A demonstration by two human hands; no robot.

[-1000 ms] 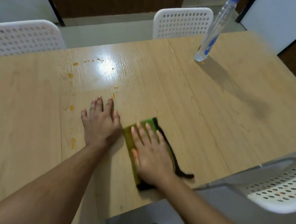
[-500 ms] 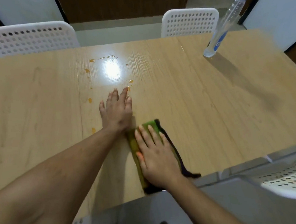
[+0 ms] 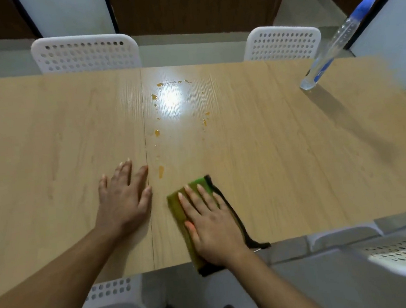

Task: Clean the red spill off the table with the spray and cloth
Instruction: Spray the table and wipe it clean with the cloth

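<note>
The right hand (image 3: 213, 224) lies flat on the green cloth (image 3: 197, 186), its fingers (image 3: 194, 199) straight and spread, pressing the cloth onto the desk (image 3: 284, 158) near the front edge. The cloth's dark-trimmed edge runs along the outer side of the hand, and its near end hangs just over the desk's edge under the wrist. The left hand (image 3: 123, 198) rests palm-down on the bare desk just beside the cloth, fingers straight and splayed, holding nothing. The spill (image 3: 161, 171) shows as scattered orange-red drops: the nearest streak sits just beyond the fingertips of both hands, between them, and the others trail farther away toward a bright glare on the wood. The spray bottle (image 3: 322, 67), clear with a blue top, stands well beyond the right fingers, near the desk's far right corner. White perforated chairs (image 3: 85, 54) stand behind the desk.
</note>
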